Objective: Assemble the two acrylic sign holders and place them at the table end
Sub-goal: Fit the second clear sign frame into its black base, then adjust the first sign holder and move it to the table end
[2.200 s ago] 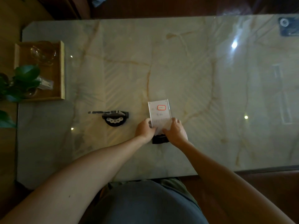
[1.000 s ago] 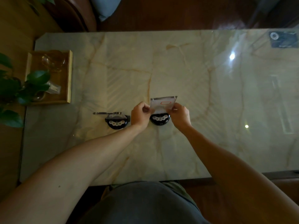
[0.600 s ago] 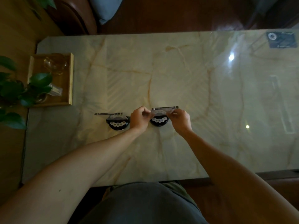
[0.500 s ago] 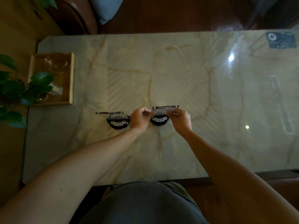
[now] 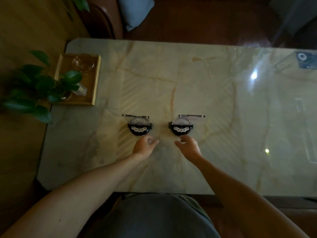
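- Hovering our left hand just below the left sign holder, fingers loosely curled, gripping nothing
- Holding our right hand just below the right sign holder, fingers loosely spread, empty
- Seeing both holders standing upright side by side on the marble table, well apart from the wooden tray

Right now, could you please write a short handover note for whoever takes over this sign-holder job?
Left hand: empty, just short of the left sign holder.
Right hand: empty, just short of the right sign holder.
Both holders stand side by side mid-table, each with its acrylic panel in its black base.
Done: assembly, apparently.
Left: move both to the table end.
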